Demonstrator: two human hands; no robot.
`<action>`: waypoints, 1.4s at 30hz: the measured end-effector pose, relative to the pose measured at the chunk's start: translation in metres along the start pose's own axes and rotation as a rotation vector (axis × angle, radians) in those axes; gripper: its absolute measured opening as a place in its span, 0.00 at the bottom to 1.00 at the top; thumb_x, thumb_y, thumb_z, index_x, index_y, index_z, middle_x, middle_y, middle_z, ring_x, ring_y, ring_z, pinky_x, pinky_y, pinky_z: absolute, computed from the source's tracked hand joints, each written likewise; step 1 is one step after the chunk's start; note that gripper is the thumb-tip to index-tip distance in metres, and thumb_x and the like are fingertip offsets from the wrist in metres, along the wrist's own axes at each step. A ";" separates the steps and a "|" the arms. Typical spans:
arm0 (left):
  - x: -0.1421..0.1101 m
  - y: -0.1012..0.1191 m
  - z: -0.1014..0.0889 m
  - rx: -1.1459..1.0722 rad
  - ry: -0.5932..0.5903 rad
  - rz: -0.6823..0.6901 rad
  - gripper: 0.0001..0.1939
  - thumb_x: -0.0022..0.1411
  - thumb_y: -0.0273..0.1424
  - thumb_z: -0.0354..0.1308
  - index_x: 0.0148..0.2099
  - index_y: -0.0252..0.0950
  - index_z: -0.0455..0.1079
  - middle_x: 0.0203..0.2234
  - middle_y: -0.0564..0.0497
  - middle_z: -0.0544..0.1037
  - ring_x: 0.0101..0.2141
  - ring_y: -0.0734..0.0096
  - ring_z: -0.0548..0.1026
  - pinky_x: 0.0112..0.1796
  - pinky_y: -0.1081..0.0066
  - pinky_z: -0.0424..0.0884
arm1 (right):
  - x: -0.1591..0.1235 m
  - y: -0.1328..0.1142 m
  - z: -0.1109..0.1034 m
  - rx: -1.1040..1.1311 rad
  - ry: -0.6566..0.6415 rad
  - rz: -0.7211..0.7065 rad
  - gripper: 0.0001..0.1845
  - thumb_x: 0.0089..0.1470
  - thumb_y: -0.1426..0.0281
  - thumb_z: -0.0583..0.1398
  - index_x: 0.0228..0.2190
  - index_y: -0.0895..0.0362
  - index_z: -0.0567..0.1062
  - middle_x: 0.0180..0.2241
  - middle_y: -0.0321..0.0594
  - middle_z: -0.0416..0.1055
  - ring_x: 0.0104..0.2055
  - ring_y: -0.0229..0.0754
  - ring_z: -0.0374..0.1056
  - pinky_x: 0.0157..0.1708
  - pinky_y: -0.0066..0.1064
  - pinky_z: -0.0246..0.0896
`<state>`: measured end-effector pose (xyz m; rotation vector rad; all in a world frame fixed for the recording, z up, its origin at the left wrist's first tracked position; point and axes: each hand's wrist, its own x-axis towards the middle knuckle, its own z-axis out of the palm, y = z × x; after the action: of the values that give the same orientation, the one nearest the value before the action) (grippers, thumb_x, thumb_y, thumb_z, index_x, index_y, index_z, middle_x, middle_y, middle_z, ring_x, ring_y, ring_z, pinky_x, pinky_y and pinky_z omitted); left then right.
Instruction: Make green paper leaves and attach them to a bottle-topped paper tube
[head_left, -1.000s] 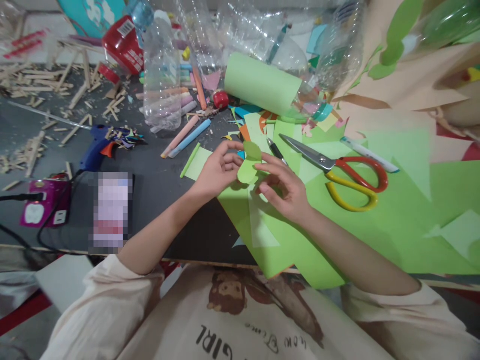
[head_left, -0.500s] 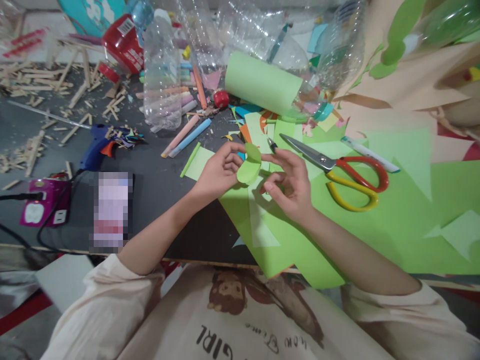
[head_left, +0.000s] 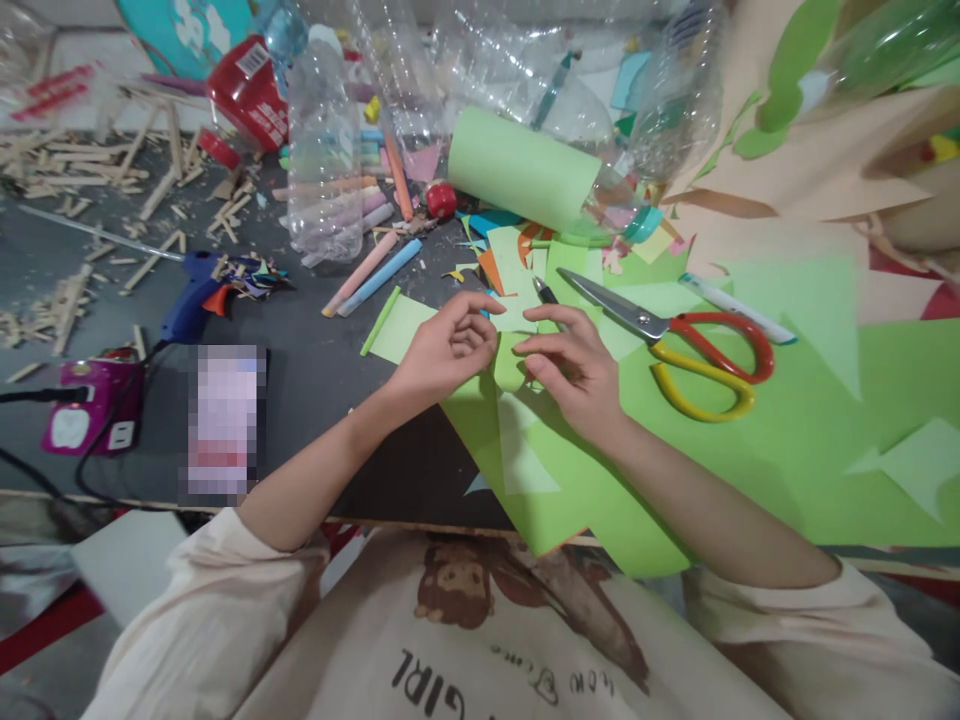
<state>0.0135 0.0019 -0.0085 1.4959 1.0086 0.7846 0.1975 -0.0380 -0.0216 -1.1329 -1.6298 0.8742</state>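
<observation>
A small rounded piece of green paper (head_left: pixel 510 368) is between my two hands, above the larger green sheets. My left hand (head_left: pixel 454 348) has its fingers curled at the piece's left edge, the index finger reaching over it. On the other side, my right hand (head_left: pixel 576 372) pinches the right edge between thumb and a finger, its index finger lifted. The fingers partly cover the paper. Just beyond the right fingertips lies a dark pen (head_left: pixel 545 291). Scissors (head_left: pixel 652 325) with red and yellow handles rest on the green paper to the right.
A blue glue gun (head_left: pixel 193 295) and a phone (head_left: pixel 225 420) lie at left, near scattered wooden sticks (head_left: pixel 67 155). Clear plastic bottles (head_left: pixel 324 150) and a green paper-wrapped bottle (head_left: pixel 521 168) fill the back. Green sheets (head_left: pixel 750 470) cover the right side.
The green paper piece has tipped downward and now sits lower between my hands, its upper lobe no longer upright. The right fingers have moved slightly left, closer round it.
</observation>
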 end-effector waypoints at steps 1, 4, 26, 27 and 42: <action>0.000 0.001 0.001 0.001 -0.005 0.004 0.14 0.54 0.31 0.59 0.44 0.38 0.64 0.27 0.57 0.72 0.24 0.81 0.69 0.28 0.79 0.66 | 0.000 0.000 0.001 0.005 0.008 0.007 0.10 0.61 0.60 0.58 0.34 0.51 0.74 0.48 0.46 0.70 0.33 0.42 0.70 0.26 0.38 0.71; -0.002 0.002 0.002 0.014 -0.013 0.013 0.14 0.55 0.32 0.59 0.44 0.38 0.65 0.27 0.57 0.72 0.25 0.80 0.70 0.29 0.78 0.67 | -0.001 0.003 0.004 0.080 0.024 0.055 0.09 0.60 0.60 0.59 0.35 0.51 0.67 0.49 0.43 0.70 0.23 0.33 0.62 0.23 0.33 0.67; -0.002 0.008 -0.002 0.095 -0.003 0.048 0.10 0.59 0.38 0.59 0.36 0.36 0.70 0.31 0.51 0.78 0.33 0.72 0.77 0.38 0.73 0.73 | 0.005 -0.001 0.003 0.250 -0.066 0.300 0.17 0.54 0.55 0.63 0.36 0.55 0.72 0.21 0.29 0.63 0.21 0.34 0.61 0.23 0.29 0.57; -0.003 0.009 -0.002 0.100 -0.004 0.049 0.10 0.59 0.39 0.59 0.36 0.36 0.70 0.31 0.50 0.79 0.34 0.71 0.77 0.38 0.73 0.74 | 0.006 -0.002 0.002 0.250 -0.076 0.306 0.16 0.54 0.56 0.64 0.35 0.55 0.72 0.20 0.29 0.64 0.21 0.34 0.61 0.24 0.29 0.58; -0.003 0.010 0.000 0.229 0.014 0.105 0.07 0.58 0.34 0.57 0.31 0.36 0.69 0.27 0.52 0.78 0.29 0.74 0.75 0.35 0.75 0.72 | 0.008 -0.004 0.002 0.239 -0.108 0.331 0.14 0.52 0.57 0.64 0.29 0.55 0.73 0.21 0.32 0.68 0.22 0.35 0.63 0.24 0.29 0.58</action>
<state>0.0136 -0.0009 0.0018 1.7534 1.0645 0.7745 0.1934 -0.0320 -0.0168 -1.2192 -1.3964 1.3270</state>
